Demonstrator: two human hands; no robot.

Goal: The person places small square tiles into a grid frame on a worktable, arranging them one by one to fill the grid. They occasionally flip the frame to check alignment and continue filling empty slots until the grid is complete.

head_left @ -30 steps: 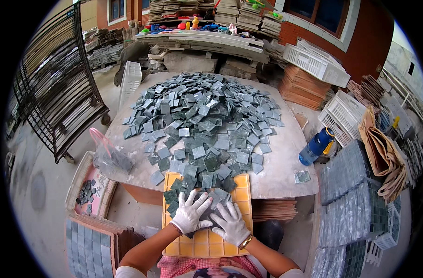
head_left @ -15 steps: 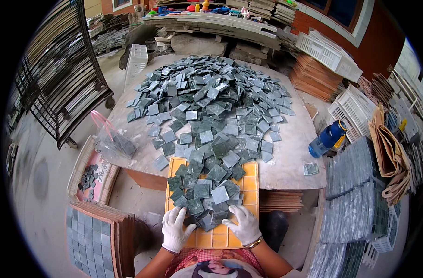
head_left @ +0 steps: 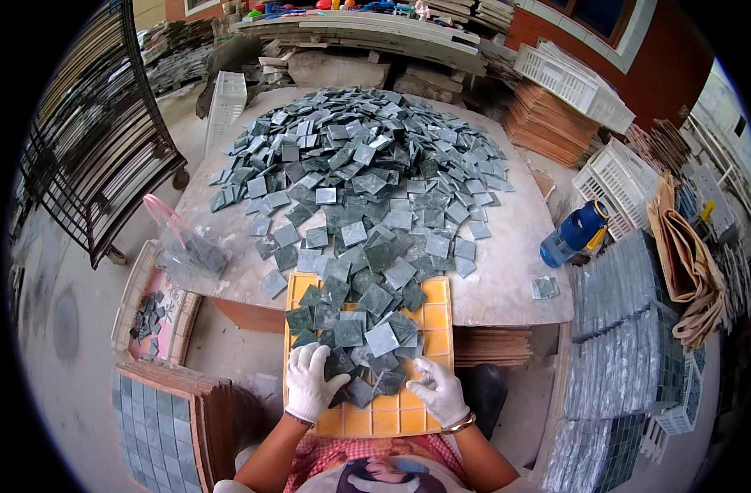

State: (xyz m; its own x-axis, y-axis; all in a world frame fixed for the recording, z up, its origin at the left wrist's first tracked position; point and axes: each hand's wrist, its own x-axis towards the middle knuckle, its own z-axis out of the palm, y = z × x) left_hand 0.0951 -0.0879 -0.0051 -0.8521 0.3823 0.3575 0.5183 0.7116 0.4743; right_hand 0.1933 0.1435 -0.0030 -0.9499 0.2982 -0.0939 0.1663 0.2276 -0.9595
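Note:
An orange gridded tray point(head_left: 443, 316) lies before me, its far end against the table edge. Loose square dark green-grey stone tiles point(head_left: 348, 333) cover much of it, overlapping at odd angles. My left hand point(head_left: 309, 384), in a white glove, rests at the tray's left side with fingers spread against the nearest tiles. At the right side, my gloved right hand point(head_left: 441, 393) is beside the tile cluster, thumb and fingers apart, with nothing visible between them. A large heap of the same tiles point(head_left: 351, 156) spreads across the table and runs down onto the tray.
On the table point(head_left: 507, 283) stand a blue bottle point(head_left: 571, 237) and a clear bag with pink handles point(head_left: 190, 246). Stacked tile sheets point(head_left: 614, 353) rise at right, tile-faced boards point(head_left: 157, 427) at left. A wire rack point(head_left: 96, 140) and white crates point(head_left: 622, 185) stand farther off.
My right hand has drawn slightly back from the tiles, its fingers curling a little. My left hand stays by the tray's left side. The whole view has shifted slightly.

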